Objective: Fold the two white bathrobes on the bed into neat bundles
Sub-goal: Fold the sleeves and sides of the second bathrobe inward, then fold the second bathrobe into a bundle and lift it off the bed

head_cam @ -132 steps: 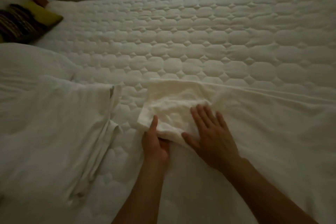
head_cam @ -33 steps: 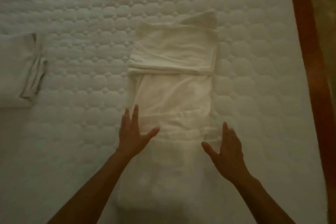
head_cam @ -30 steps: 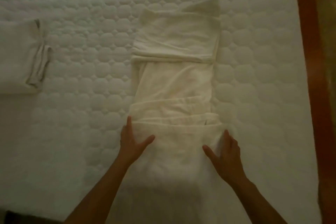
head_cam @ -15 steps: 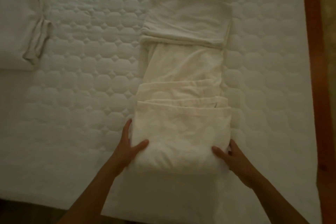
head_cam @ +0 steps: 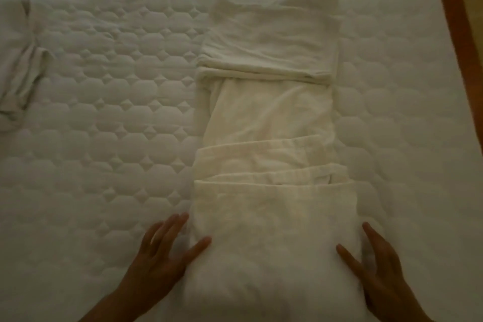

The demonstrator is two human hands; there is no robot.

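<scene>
So one bathrobe (head_cam: 269,112) is already down to a long strip near the right edge of the bed (head_cam: 117,112), beside the wooden rail (head_cam: 460,21), with its near end flipped up over itself. Left hand (head_cam: 159,256) and right hand (head_cam: 379,266) lie flat either side of that fold, fingers straight and spread, gripping nothing. I'd guess a couple more folds to go. The other robe (head_cam: 18,65), toward the left edge, looks roughly folded, but it's cut off.
</scene>
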